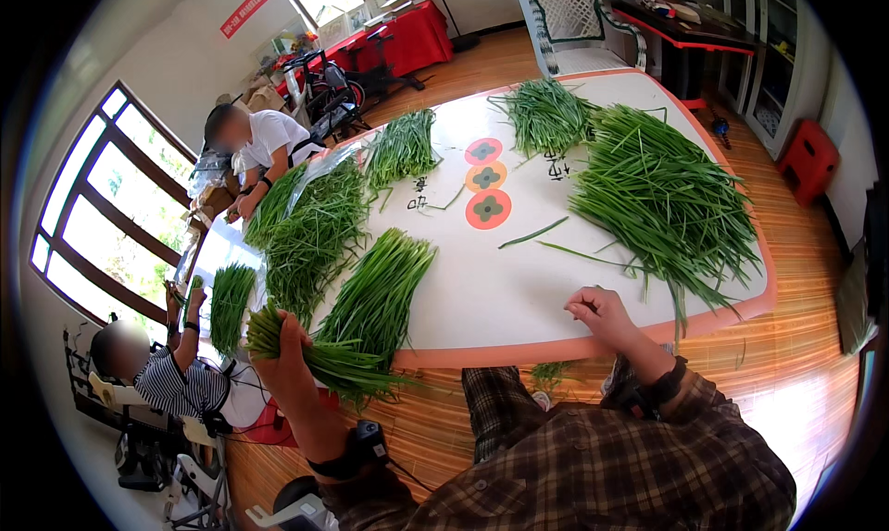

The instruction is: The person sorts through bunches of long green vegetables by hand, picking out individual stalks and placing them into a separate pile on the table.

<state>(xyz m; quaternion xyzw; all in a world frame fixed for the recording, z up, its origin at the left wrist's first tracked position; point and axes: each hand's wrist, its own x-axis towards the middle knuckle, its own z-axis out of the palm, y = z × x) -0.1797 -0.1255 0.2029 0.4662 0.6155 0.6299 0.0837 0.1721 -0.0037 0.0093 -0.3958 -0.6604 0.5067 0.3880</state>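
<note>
At the table's left front corner my left hand (289, 350) is closed around a bunch of garlic chives (356, 366). Its cut ends point left and the leaves droop to the right along the table edge. Over the front edge my right hand (604, 316) has curled fingers, with nothing visible in them. A long heap of chives (384, 286) lies just beyond my left hand. To the right spreads a large loose pile of chives (657, 202), apart from my right hand. A few stray leaves (534, 233) lie between the heaps.
The white table (463, 299) has an orange rim and carries more chive heaps (310, 225) on its left and far sides. Two people work at the left: one in a white shirt (278, 137), one in stripes (176, 383). A red stool (808, 163) and white chair (582, 31) stand beyond.
</note>
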